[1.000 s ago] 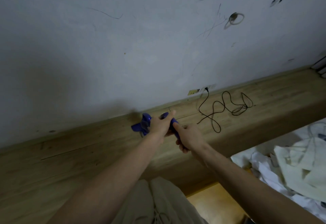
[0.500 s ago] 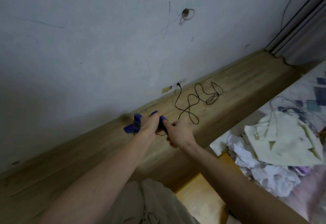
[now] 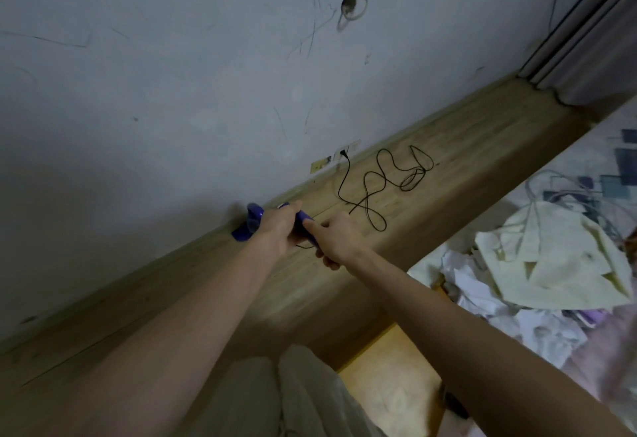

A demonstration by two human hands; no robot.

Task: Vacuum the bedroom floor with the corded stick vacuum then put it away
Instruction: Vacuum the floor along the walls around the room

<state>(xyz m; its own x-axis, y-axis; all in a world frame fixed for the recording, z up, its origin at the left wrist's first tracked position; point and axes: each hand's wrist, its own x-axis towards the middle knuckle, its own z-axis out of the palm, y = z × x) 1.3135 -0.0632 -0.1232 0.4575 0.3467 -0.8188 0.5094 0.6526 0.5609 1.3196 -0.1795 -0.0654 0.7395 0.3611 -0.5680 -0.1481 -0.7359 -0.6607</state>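
While both arms reach out far, the left hand wraps its fingers round the purple vacuum, so its grip is closed tight on it. The right hand curls round the near end of the same purple part, w/ one finger pointing at it, maybe to press a button or hold it steady. Two hands prob. help keep it from tipping. The vacuum sits at the far edge of the wooden ledge, right by the wall.

A black cord lies in loose loops on the ledge, to the right of the hands, & runs up to the wall socket. Those loops could snag when the vacuum moves. On the right, the bed has messy clothes on it. Near, a bit of orange floor shows between ledge & bed, so not much room to clean.
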